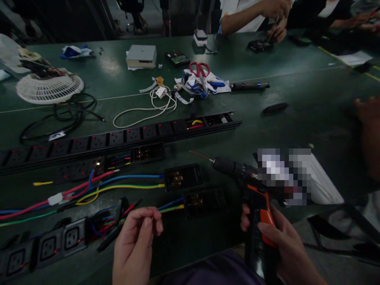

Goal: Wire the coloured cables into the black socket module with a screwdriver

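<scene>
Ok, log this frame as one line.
left hand: pinched shut, contents unclear | right hand: grips drill | bit: points toward socket modules | power strip: behind them

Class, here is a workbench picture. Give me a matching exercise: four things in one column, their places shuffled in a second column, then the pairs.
1 drill
2 scissors
3 fan grille
4 white cable

A far left of the table
B held in the right hand
C looped behind the long socket strip
D on the blue-and-white heap

Pairs: 1-B, 2-D, 3-A, 4-C
</scene>
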`<state>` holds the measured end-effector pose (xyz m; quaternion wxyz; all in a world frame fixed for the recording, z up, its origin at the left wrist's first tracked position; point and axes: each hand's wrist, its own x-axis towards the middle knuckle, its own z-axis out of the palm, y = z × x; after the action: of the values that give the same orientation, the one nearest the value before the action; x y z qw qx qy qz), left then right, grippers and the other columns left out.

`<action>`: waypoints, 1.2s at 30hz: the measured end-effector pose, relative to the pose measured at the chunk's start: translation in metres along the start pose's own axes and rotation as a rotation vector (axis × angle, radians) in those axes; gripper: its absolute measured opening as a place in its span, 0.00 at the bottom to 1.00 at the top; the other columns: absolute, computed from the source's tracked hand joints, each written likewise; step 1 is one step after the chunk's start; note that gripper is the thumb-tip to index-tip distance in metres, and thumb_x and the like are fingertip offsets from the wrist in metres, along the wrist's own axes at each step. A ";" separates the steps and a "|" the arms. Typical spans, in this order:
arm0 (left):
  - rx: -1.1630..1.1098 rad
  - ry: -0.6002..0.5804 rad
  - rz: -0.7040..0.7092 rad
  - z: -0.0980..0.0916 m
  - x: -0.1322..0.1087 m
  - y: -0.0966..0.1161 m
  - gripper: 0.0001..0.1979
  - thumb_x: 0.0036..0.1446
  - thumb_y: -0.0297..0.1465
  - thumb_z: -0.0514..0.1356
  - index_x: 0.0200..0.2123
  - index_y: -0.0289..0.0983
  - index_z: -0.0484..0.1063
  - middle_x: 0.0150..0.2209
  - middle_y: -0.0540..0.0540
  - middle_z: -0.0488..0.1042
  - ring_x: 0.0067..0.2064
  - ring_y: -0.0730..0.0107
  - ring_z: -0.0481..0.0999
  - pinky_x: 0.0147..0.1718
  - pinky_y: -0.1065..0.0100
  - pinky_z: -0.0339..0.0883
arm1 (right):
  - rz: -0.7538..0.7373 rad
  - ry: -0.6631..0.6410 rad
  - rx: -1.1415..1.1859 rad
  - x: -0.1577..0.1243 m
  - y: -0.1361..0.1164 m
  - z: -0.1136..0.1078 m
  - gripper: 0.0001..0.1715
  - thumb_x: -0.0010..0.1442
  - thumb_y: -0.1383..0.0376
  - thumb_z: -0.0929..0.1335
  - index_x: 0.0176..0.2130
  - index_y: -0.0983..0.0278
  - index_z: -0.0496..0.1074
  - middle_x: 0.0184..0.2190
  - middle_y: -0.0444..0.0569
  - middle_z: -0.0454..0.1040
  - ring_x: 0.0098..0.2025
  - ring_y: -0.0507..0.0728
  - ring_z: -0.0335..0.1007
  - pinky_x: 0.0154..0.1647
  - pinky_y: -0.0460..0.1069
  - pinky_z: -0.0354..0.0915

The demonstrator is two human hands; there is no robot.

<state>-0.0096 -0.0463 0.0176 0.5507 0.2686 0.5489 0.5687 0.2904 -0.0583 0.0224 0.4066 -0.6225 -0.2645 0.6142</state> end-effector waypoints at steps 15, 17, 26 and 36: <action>0.919 -0.226 0.369 0.007 0.027 0.017 0.09 0.66 0.35 0.55 0.41 0.42 0.74 0.38 0.46 0.77 0.40 0.63 0.77 0.40 0.67 0.67 | -0.316 -0.413 0.188 0.001 -0.018 0.013 0.34 0.66 0.43 0.62 0.44 0.70 0.45 0.30 0.47 0.55 0.31 0.46 0.62 0.32 0.43 0.66; 1.021 -0.236 0.405 0.009 0.036 0.020 0.09 0.67 0.35 0.53 0.42 0.42 0.73 0.38 0.46 0.78 0.41 0.62 0.77 0.40 0.66 0.67 | -0.289 -0.374 0.118 0.001 -0.019 0.014 0.31 0.66 0.49 0.63 0.45 0.70 0.43 0.33 0.48 0.58 0.31 0.47 0.63 0.31 0.43 0.66; 1.130 -0.249 0.501 0.032 0.064 0.020 0.12 0.66 0.32 0.51 0.42 0.40 0.74 0.41 0.43 0.78 0.43 0.57 0.78 0.43 0.61 0.68 | -0.201 -0.418 0.028 0.001 -0.018 0.021 0.34 0.60 0.53 0.69 0.51 0.71 0.50 0.45 0.57 0.64 0.37 0.49 0.68 0.41 0.45 0.72; 0.786 -0.142 0.375 0.035 0.058 0.024 0.12 0.63 0.35 0.59 0.46 0.41 0.78 0.40 0.44 0.80 0.41 0.60 0.79 0.42 0.63 0.71 | -0.141 -0.516 0.193 0.006 -0.010 0.035 0.28 0.64 0.55 0.65 0.50 0.71 0.48 0.46 0.56 0.63 0.32 0.41 0.62 0.37 0.40 0.67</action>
<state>-0.0005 0.0236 0.0311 0.3301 0.5909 0.6260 0.3872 0.2586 -0.0416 0.0307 0.4251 -0.3838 -0.3423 0.7449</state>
